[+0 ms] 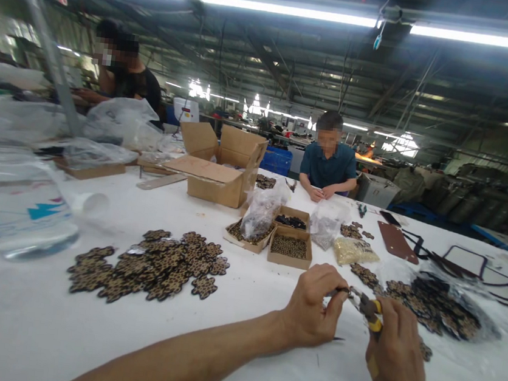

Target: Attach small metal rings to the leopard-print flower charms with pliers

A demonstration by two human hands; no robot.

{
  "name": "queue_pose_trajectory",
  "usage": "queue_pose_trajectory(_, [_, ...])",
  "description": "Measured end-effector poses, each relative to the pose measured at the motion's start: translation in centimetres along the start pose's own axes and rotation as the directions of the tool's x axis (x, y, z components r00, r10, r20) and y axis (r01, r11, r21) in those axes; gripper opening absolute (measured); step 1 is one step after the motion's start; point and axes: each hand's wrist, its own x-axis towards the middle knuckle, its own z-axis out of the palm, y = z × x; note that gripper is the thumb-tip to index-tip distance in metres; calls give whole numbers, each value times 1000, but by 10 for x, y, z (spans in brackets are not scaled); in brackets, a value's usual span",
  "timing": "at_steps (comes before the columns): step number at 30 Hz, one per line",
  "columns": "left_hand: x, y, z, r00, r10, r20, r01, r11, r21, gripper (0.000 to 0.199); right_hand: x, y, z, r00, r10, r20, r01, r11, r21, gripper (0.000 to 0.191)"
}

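- Bare left forearm [198, 355] ran from six o'clock over the white tabletop [27, 330].
- At four o'clock the right hand [396, 347] was closed around grey metal pliers with yellow handles [372, 314].
- At five o'clock the left hand [317, 302] pinched a small dark piece [342, 290] between thumb and forefinger, at the pliers' tips; whether those touched it, I could not tell.
- Flower-shaped brown-and-black patches lay in a loose pile [157, 268] at eight o'clock.
- At nine o'clock stood a clear plastic jug with blue print [18, 206].
- Beyond the left hand, between four and five o'clock, sat a small cardboard box of brass-coloured studs [290, 246].
- Near the centre, toward nine, stood a large open brown carton [215, 191].
- Farther off, at two o'clock, a person in a teal shirt [330, 165] bent over the table, hands together.
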Motion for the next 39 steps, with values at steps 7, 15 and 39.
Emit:
queue_pose_trajectory(7, [0, -2, 1, 999, 35, 13, -36, 999, 31, 7, -3, 1, 1, 1000, 6, 15, -6, 1000, 10, 50])
queue_pose_trajectory(15, [-1, 1, 2, 999, 32, 14, -32, 999, 18, 6, -7, 5, 7, 1000, 25, -17, -26, 998, -65, 49])
queue_pose_trajectory(39, [3, 3, 0, 999, 39, 26, -40, 999, 28, 6, -7, 15, 22, 994, 25, -104, -13, 994, 109, 47])
